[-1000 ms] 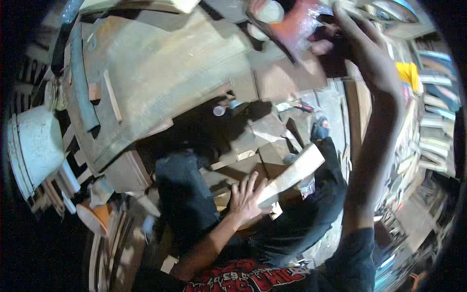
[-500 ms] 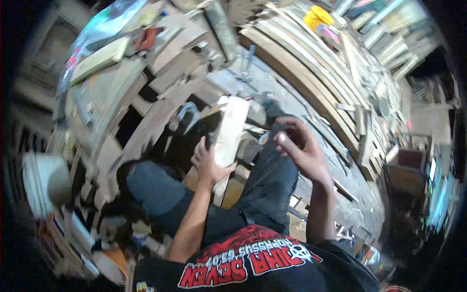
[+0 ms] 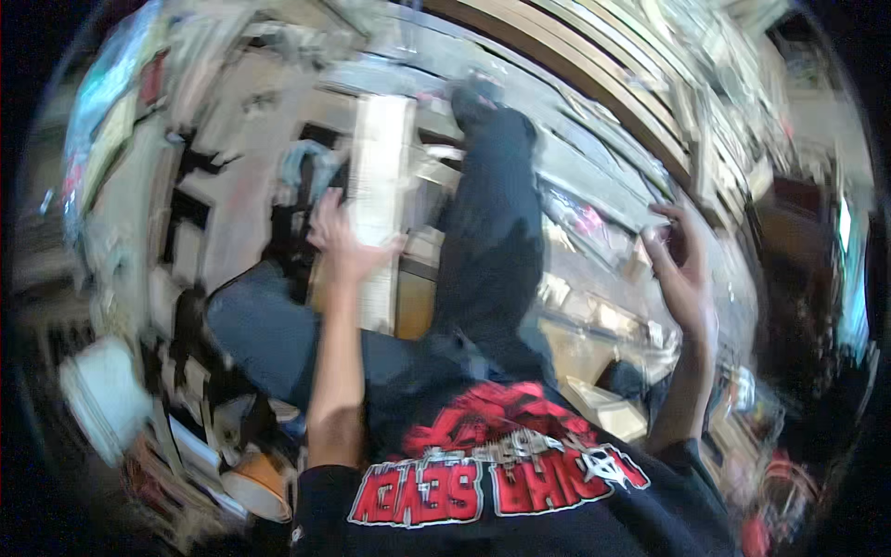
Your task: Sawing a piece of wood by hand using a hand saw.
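Head view, heavily blurred: left hand (image 3: 342, 243) grips the lower part of a pale wooden board (image 3: 379, 186) standing upright at centre-left, while right hand (image 3: 680, 274) hangs half-curled at right, contents impossible to tell. Held so low, the tall board could tip sideways. White bucket (image 3: 104, 395) lower left; orange tub (image 3: 255, 483) beside it.

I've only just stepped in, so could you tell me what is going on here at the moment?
A person sits in a cluttered wood workshop, seen from above through a blurred picture. Their left hand has its grip on a pale wooden plank that stands on end between their legs. Their right hand is raised off to the side with its fingers curled; whether it holds anything cannot be told. A white bucket sits at the lower left, and stacked timber runs along the far side.
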`<state>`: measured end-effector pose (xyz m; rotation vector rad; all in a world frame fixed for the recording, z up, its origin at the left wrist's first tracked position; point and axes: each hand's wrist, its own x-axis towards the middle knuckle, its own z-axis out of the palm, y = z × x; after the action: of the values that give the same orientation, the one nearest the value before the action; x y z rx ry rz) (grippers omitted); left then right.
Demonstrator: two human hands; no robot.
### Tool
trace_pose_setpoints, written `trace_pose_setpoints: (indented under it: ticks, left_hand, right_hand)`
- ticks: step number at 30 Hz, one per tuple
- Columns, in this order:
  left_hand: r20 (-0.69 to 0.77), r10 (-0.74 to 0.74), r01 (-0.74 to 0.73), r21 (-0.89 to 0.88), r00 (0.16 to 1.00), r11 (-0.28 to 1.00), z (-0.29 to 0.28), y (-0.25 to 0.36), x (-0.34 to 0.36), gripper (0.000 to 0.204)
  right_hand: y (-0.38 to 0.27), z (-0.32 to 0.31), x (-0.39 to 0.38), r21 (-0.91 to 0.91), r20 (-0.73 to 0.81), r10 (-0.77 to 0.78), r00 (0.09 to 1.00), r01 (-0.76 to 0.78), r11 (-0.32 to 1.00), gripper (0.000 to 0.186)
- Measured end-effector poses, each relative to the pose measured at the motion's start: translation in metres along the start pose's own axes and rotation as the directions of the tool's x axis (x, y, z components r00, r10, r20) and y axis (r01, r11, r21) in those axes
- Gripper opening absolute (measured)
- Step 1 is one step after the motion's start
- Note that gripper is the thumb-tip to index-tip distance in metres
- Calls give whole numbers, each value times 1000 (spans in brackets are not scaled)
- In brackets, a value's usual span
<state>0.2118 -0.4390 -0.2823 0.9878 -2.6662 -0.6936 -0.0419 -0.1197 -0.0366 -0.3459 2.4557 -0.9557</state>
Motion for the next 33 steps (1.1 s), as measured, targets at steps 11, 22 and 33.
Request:
trace_pose_setpoints:
  ticks: [11,22,33]
  left_hand:
    - [149,-114,67,285,982,956,8,13,5,93]
    - [117,-88,60,228,989,972,17,4,1,94]
    - [140,-99,65,230,985,971,10,7,0,98]
  right_hand:
    - [281,-130,-255,-67,-737,420,530,-675,735,40]
    - [368,-27,-414,515,4,964,267,-826,227,42]
    - [401,78,-402,754,268,960,75,-636,-161,71]
